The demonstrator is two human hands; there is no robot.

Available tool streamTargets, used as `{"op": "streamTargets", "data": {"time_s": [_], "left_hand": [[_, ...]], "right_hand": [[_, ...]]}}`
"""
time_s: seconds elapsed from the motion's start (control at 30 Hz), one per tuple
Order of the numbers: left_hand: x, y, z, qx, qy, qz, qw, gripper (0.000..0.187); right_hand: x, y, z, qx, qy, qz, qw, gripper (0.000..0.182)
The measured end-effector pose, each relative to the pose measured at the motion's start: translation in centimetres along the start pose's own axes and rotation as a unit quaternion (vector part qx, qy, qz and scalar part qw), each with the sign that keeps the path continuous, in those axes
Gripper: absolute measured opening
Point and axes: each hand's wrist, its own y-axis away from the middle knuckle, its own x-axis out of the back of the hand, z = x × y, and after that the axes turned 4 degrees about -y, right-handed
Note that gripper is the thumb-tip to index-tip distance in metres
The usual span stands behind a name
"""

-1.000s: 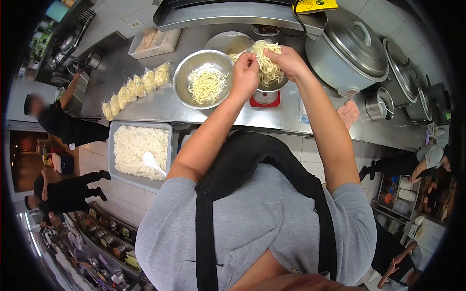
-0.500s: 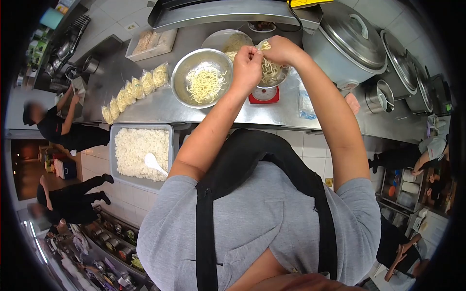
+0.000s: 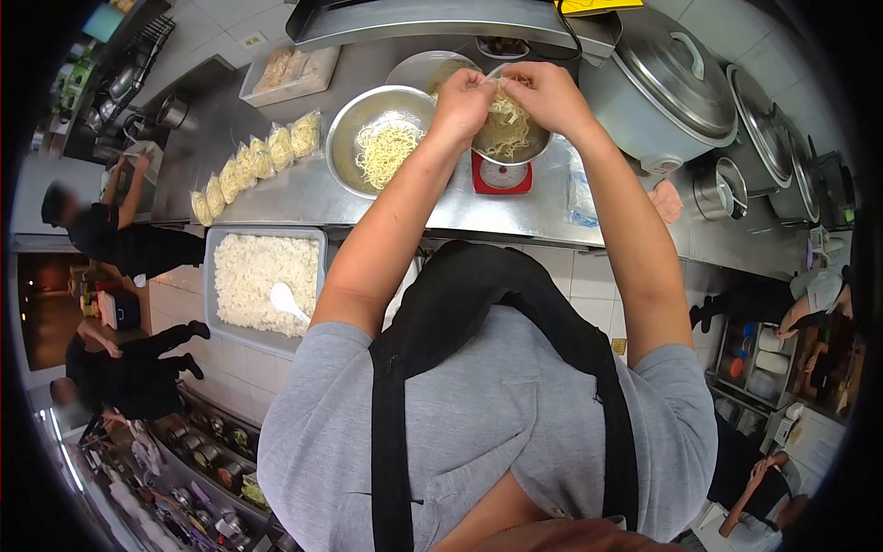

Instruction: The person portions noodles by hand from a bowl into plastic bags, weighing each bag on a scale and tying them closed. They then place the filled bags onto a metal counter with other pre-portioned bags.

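Note:
My left hand (image 3: 463, 103) and my right hand (image 3: 550, 99) meet above a metal bowl (image 3: 541, 145). Fingertips of both are closed in a pinch on pale yellow noodles (image 3: 504, 112), and the exact grip is partly hidden. More noodles lie in that bowl, which rests on a red kitchen scale (image 3: 502, 178). To the left stands a larger steel mixing bowl (image 3: 340, 147) with a loose heap of noodles (image 3: 386, 152), partly covered by my left forearm. Behind my left hand is a round plate or lid (image 3: 409, 69).
Several bagged noodle portions (image 3: 260, 158) line the counter at left. A tub of rice (image 3: 267, 281) with a white scoop (image 3: 290, 299) sits below the counter edge. Large lidded cookers (image 3: 658, 83) and a steel pot (image 3: 720, 189) stand right. A metal shelf (image 3: 451, 23) overhangs the back. Co-workers stand on both sides.
My right hand has turned and lowered a little, its fingers now facing my left hand. Noodles hang more visibly between them over the bowl. The view has shifted slightly.

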Motion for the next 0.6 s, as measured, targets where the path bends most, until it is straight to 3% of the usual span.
{"op": "streamTargets", "data": {"time_s": [0.07, 0.1, 0.17, 0.2, 0.27, 0.37, 0.4, 0.43, 0.5, 0.53, 0.6], "left_hand": [[0.0, -0.1, 0.4, 0.001, 0.032, 0.014, 0.999, 0.015], [-0.1, -0.5, 0.4, -0.004, 0.062, 0.025, 0.998, 0.015], [-0.4, -1.4, 0.2, -0.016, 0.087, 0.029, 0.996, 0.014], [-0.6, -1.8, 0.1, -0.029, 0.111, 0.032, 0.993, 0.014], [-0.8, -1.3, 1.4, -0.034, 0.119, 0.036, 0.992, 0.014], [-1.0, -1.8, 2.0, -0.053, 0.129, 0.040, 0.989, 0.013], [-1.0, -1.8, 2.3, -0.069, 0.132, 0.043, 0.988, 0.013], [-0.9, -1.8, 2.5, -0.069, 0.130, 0.039, 0.988, 0.013], [-0.7, -1.8, 3.2, -0.091, 0.096, 0.064, 0.989, 0.013], [-0.5, -1.8, 3.4, -0.093, 0.096, 0.066, 0.989, 0.013], [0.1, -1.7, 3.7, -0.157, 0.042, 0.099, 0.982, 0.014]], "right_hand": [[-0.1, 1.0, 0.7, 0.042, -0.135, 0.080, 0.987, 0.039], [-0.2, 1.4, 1.3, 0.042, -0.134, 0.078, 0.987, 0.039], [-0.9, 2.3, 2.4, 0.048, -0.176, 0.116, 0.976, 0.062], [-1.4, 2.8, 2.5, 0.048, -0.176, 0.118, 0.976, 0.062], [-2.8, 3.7, 2.3, 0.003, -0.123, 0.145, 0.982, 0.083], [-4.4, 4.0, 3.1, -0.011, -0.038, 0.148, 0.988, 0.092], [-4.4, 4.1, 2.8, -0.041, -0.097, 0.113, 0.988, 0.077], [-4.1, 4.2, 2.4, -0.043, -0.098, 0.116, 0.987, 0.077], [-3.4, 4.2, 1.8, -0.061, -0.108, 0.079, 0.989, 0.051], [-3.2, 4.0, 1.9, -0.058, -0.108, 0.078, 0.989, 0.051], [-2.4, 3.6, 1.8, -0.089, -0.067, 0.071, 0.991, 0.028]]}}
